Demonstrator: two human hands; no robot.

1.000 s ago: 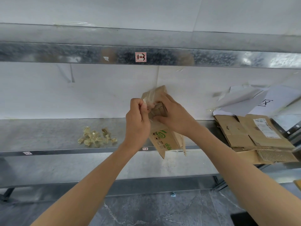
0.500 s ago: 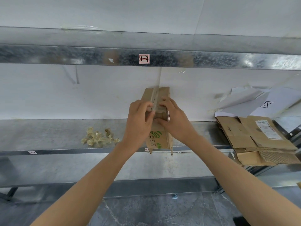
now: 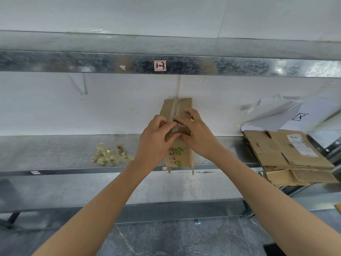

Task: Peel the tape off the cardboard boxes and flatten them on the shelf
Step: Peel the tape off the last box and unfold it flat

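I hold a small brown cardboard box with green print upright in front of the metal shelf. A strip of clear tape runs down the seam of its upper face. My left hand pinches a loosened, crumpled piece of that tape at the middle of the box. My right hand grips the box from the right side, fingers over its face. The lower box flaps hang open past the shelf's front edge.
A pile of crumpled peeled tape lies on the shelf to the left. Flattened cardboard boxes are stacked at the right end, with white paper sheets behind them. An upper shelf beam runs overhead. Grey floor lies below.
The box has been turned from tilted to upright and squared to me. My left hand moved from beside the box onto its taped seam and now pinches the tape.
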